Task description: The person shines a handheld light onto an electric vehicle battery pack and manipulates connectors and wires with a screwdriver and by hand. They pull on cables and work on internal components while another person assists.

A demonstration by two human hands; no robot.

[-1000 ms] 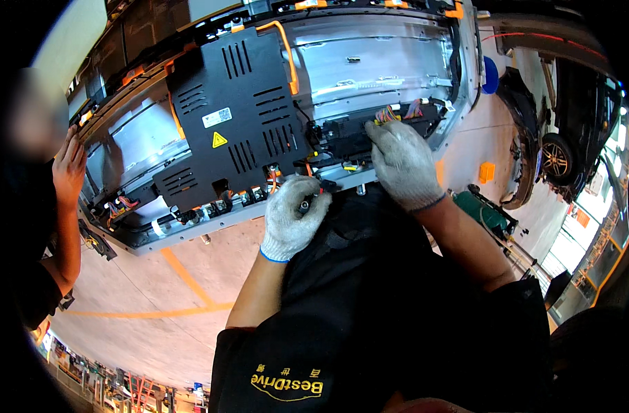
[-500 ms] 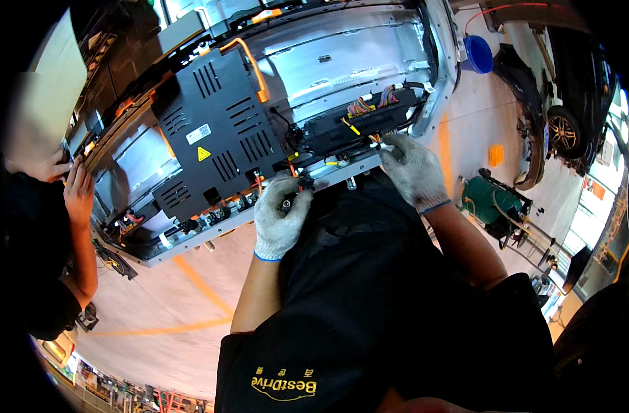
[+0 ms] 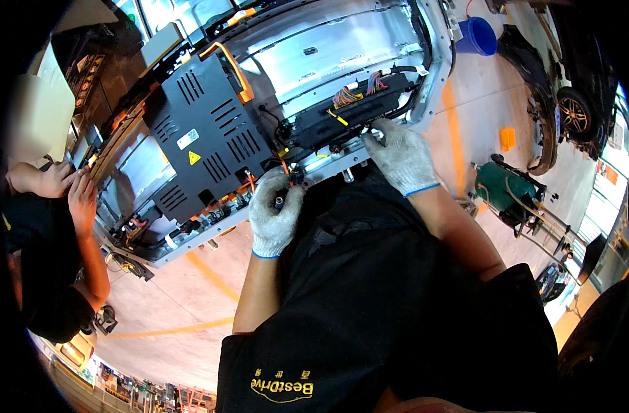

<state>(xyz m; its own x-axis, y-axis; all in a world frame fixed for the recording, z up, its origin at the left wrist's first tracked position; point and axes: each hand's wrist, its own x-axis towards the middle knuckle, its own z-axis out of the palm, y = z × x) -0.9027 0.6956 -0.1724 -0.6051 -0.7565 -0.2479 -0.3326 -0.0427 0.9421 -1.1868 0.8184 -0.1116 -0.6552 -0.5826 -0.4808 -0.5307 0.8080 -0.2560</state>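
My left hand (image 3: 274, 215), in a white knit glove, is curled at the near edge of an open battery pack tray (image 3: 359, 160). Thumb and fingers close on a small black connector (image 3: 297, 176) with an orange-red wire. Inside that curl shows a round metal-rimmed fitting (image 3: 280, 202); whether it is held is unclear. My right hand (image 3: 404, 160), gloved alike, reaches over the same edge farther right. Its thumb and forefinger pinch near a cable end beside a long black module (image 3: 352, 110) with multicoloured wires; what lies between them is too small to tell.
A black slotted cover (image 3: 208, 127) with a warning triangle fills the tray's left-middle. An orange cable (image 3: 235, 69) runs past it. Another person's bare hands (image 3: 77, 189) work at the tray's left end. A blue bucket (image 3: 477, 36), green tank (image 3: 505, 187) and car wheel (image 3: 574, 113) stand right.
The whole view has shifted slightly, so the tray sits farther left and higher. Both my hands keep about the same places on the tray. The other person's hands have shifted a little.
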